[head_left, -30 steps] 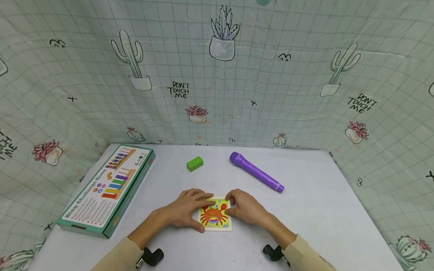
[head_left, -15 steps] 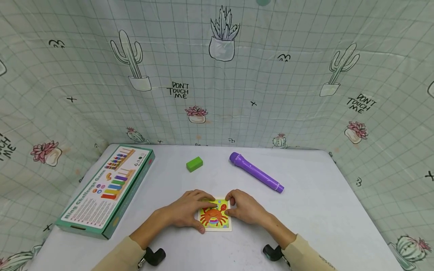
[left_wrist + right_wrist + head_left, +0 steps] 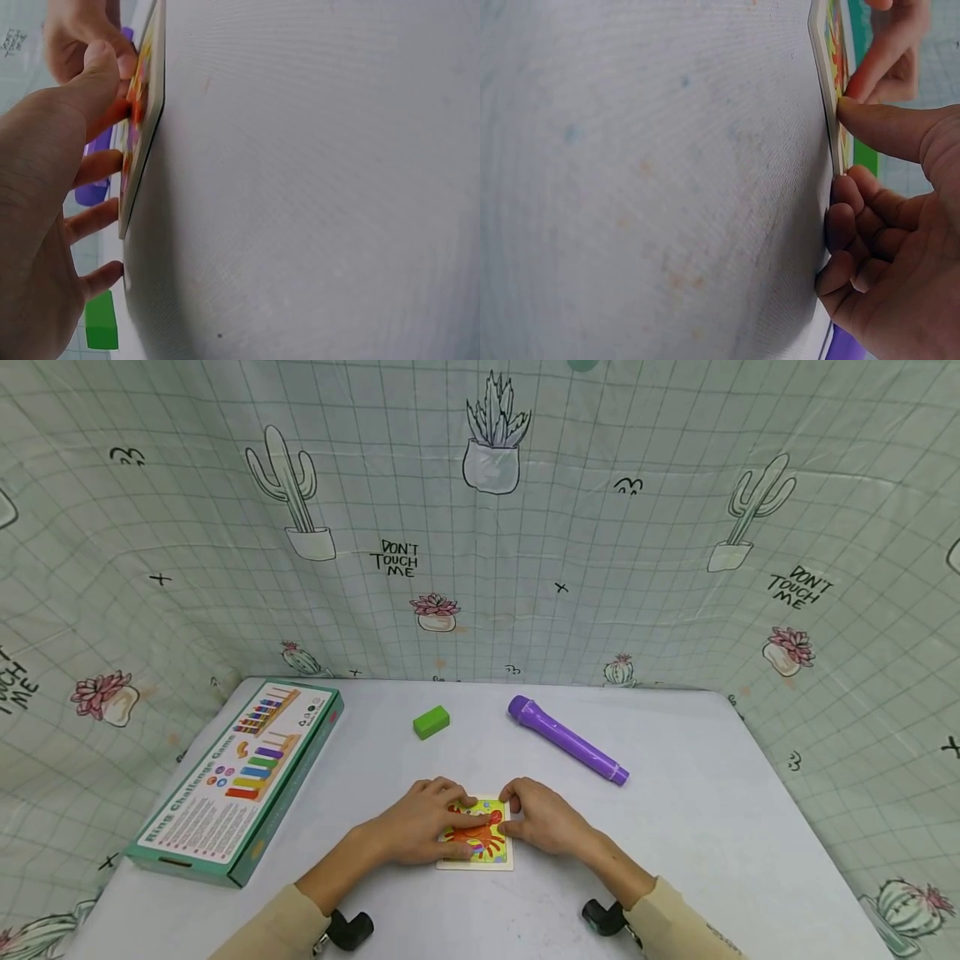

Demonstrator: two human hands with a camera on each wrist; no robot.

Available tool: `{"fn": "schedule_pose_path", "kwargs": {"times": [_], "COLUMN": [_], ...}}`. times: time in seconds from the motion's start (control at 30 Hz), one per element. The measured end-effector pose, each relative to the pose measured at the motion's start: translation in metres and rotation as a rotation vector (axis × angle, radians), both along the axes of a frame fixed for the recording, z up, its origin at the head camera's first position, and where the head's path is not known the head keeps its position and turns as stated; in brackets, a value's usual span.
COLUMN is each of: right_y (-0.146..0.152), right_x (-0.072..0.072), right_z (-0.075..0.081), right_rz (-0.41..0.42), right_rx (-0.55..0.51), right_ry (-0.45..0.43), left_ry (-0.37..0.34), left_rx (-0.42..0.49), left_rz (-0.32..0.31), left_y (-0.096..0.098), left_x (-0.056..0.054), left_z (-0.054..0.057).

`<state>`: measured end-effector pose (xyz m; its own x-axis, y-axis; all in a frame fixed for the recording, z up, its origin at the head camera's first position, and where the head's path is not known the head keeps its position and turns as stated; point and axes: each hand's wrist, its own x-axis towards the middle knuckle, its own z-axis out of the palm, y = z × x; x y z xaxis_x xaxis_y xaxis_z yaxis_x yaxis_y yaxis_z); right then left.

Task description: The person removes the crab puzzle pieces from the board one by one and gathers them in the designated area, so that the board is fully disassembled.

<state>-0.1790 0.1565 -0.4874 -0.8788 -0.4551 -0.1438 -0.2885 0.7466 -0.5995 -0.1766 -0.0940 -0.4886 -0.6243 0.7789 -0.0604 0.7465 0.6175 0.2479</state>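
A small square crab puzzle lies flat on the table, an orange crab on yellow inside a pale border. Across its left part reaches my left hand, whose extended fingers touch the picture and hide some of the crab. In the left wrist view that hand's fingertips meet the top face, while the thumb is raised over it. My right hand pinches the puzzle's right edge. The right wrist view shows its thumb on top of the board and the other fingers curled at the side.
A Ring Challenge Game box lies at the table's left. Behind the puzzle are a green block and, to the right, a purple toy microphone. A patterned cloth hangs around the back and sides.
My left hand has slid right over the puzzle, its index finger and thumb now farther across the crab. The right hand stays at the right edge, and the puzzle has hardly moved.
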Motion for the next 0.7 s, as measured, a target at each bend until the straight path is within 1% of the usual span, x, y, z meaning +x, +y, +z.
{"fn": "schedule_pose_path", "kwargs": {"times": [0.3,0.5,0.7], "right_y": [0.0004,0.0004,0.0005], "right_x": [-0.0002,-0.0011,-0.0027], "right_z": [-0.0018,-0.0017,0.0001], "right_rz": [0.013,0.019,0.014], "right_rx": [0.001,0.01,0.012], "right_ry": [0.025,0.031,0.016], "left_ry": [0.032,0.023,0.017], "left_rx": [0.006,0.011,-0.002], "left_rz": [-0.023,-0.027,-0.026], "left_y": [0.0001,0.0,0.001], "left_x": [0.0013,0.0023,0.0026], "left_z": [0.0,0.0006,0.0004]}}
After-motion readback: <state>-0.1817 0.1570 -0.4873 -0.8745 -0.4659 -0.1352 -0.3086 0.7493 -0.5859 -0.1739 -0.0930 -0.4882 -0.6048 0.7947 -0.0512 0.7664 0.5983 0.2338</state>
